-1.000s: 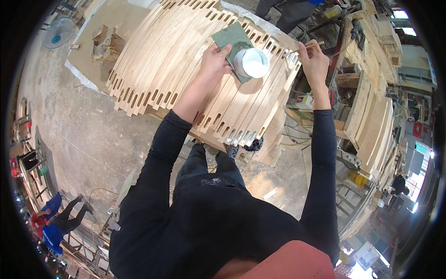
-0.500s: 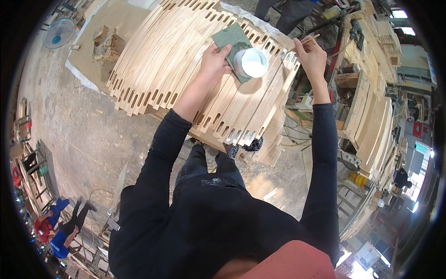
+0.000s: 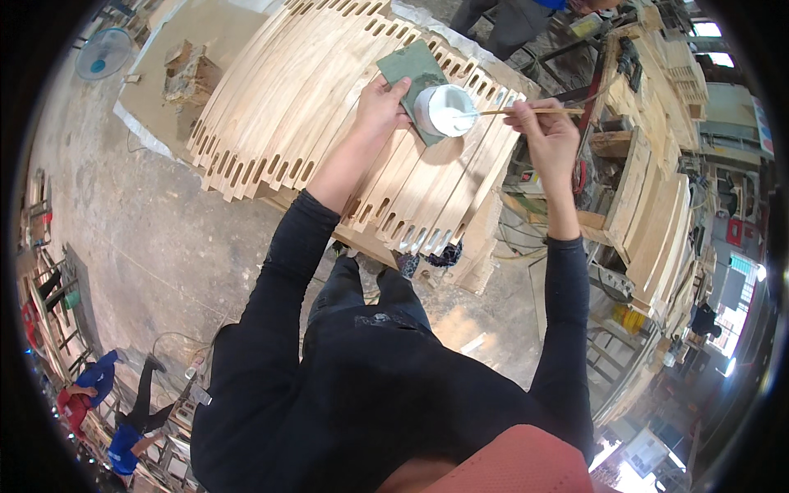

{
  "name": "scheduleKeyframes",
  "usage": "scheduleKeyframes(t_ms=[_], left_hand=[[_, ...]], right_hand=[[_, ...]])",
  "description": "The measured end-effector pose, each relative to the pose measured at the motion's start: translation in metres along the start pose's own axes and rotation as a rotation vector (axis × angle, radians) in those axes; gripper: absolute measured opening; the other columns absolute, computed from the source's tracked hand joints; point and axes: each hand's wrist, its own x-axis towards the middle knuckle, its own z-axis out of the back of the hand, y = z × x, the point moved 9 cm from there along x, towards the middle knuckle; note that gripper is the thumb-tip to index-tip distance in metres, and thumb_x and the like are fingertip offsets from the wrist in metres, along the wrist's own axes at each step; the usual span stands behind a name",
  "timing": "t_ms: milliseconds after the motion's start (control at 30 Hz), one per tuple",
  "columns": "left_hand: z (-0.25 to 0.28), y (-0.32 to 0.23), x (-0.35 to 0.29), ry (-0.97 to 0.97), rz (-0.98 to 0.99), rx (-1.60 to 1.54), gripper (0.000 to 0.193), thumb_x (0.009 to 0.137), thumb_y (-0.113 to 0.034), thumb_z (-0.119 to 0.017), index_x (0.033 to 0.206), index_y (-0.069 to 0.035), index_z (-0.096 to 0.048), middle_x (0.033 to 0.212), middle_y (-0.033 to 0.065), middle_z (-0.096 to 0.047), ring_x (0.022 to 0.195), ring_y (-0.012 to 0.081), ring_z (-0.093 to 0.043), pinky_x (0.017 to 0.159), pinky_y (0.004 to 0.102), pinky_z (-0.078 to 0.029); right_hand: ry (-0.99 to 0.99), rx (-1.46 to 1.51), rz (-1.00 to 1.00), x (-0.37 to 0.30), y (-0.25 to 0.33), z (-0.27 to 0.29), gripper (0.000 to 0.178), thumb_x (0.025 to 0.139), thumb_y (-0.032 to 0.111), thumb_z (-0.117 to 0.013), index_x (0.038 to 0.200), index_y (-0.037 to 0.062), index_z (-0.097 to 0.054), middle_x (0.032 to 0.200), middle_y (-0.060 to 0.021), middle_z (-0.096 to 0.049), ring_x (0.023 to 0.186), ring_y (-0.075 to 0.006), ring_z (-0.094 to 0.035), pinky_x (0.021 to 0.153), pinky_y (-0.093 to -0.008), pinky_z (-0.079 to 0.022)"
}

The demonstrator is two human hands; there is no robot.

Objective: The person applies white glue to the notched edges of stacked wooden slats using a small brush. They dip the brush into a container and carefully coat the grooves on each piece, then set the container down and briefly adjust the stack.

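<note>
Pinched in my left hand (image 3: 383, 107), thumb on top, is a flat green board (image 3: 408, 66). A white cup (image 3: 426, 108) of white glue-like liquid (image 3: 450, 122) stands on that board, tilted toward me. My right hand (image 3: 549, 131) grips a thin wooden stick (image 3: 498, 111) between thumb and fingers, and its whitened tip is inside the cup. Beneath both hands lies a row of pale wooden slats (image 3: 300, 94), side by side, with oblong slots cut near their ends. White stuff shows in several slots at the near right end (image 3: 431, 240).
A floor fan (image 3: 103, 57) stands at the far left, near a rough wooden block (image 3: 191, 72) on a brown sheet. Stacked curved timber (image 3: 657, 234) lines the right side. Another person's legs (image 3: 501, 29) are beyond the slats; other people (image 3: 99, 386) are at the lower left.
My right hand has moved from the slots at the far right slat ends down toward the cup, and the stick's tip has entered it. My left hand has hardly moved.
</note>
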Motion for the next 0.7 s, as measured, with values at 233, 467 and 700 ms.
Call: scheduleKeyframes(t_ms=[233,467,700], left_hand=[[-0.001,-0.001,-0.002,-0.013,0.021,0.008,0.028,0.093,-0.013,-0.057,0.117,0.0,-0.05,0.103,0.016,-0.064,0.088,0.0272,-0.066,0.073,0.0409,-0.057],[-0.003,-0.006,-0.008,-0.039,0.04,0.028,0.027,0.093,-0.015,-0.058,0.115,-0.001,-0.053,0.101,0.0128,-0.065,0.084,0.0234,-0.067,0.069,0.0355,-0.056],[-0.002,-0.008,-0.01,-0.073,0.057,0.108,0.026,0.092,-0.018,-0.06,0.114,-0.003,-0.055,0.096,0.0105,-0.067,0.076,0.0199,-0.067,0.063,0.0316,-0.055]], right_hand=[[0.047,0.084,-0.14,-0.015,-0.032,-0.015,0.018,0.09,0.014,-0.064,0.086,-0.0016,-0.057,0.081,-0.0123,-0.069,0.072,-0.0158,-0.069,0.066,-0.0241,-0.055],[-0.121,0.491,-0.387,-0.022,-0.061,-0.007,0.02,0.091,0.017,-0.062,0.096,-0.0014,-0.058,0.084,-0.0149,-0.069,0.074,-0.0188,-0.069,0.068,-0.027,-0.057],[-0.04,0.395,-0.574,-0.025,-0.083,-0.005,0.02,0.093,0.025,-0.06,0.095,0.0047,-0.059,0.093,-0.0108,-0.068,0.085,-0.0145,-0.067,0.072,-0.0242,-0.056]])
